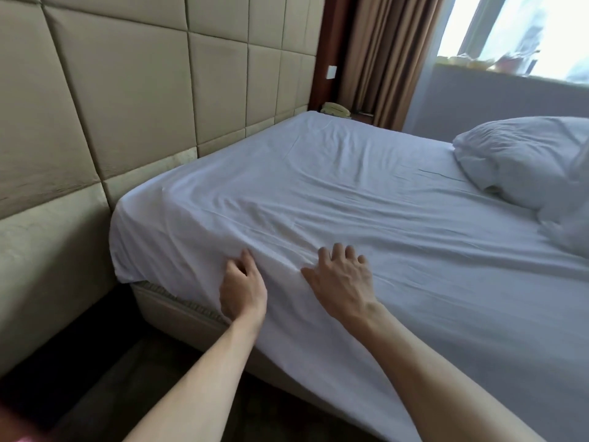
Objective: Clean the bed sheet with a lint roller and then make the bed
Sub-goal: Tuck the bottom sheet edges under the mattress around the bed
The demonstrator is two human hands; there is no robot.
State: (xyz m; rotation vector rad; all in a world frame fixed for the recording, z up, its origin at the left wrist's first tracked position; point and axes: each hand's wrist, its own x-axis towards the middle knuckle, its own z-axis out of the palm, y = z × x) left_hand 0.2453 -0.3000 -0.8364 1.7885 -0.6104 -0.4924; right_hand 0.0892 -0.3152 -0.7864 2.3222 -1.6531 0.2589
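**Bed sheet** (366,193): white, spread over the bed, creased in long ridges that run toward my hands. The near corner by the headboard (127,90) hangs loose and untucked. The mattress edge (165,293) shows beneath it.

**Left hand** (243,290): on the side drop of the sheet. The fingers (247,258) are curled into the cloth and, as far as I can judge, pinch a fold.

**Right hand** (342,282): flat on top of the sheet, just beside the left hand. Its fingers (338,252) are spread and released. They press the cloth and grasp nothing.

**Lint roller**: not in view. I cannot say where it lies.

**Pillow** (526,161): rumpled, lying on the sheet at the far right, well apart from both hands.

**Telephone** (334,109): on a stand beyond the far corner, next to the curtain (382,59).

**Hazards, as I judge them:**
- A hard tug from the left hand could drag the loose corner further off the mattress, since nothing pins it there.
- Pulling against the flat right hand could set the ridges deeper instead of smoothing them, because that palm anchors the cloth.
- Rolling over these creases would likely skip the valleys and leave lint in them.
- Tucking now, if the rolling is not done, would mean undoing the work.
- The pillow covers part of the sheet, so that patch would be missed unless the pillow is lifted.
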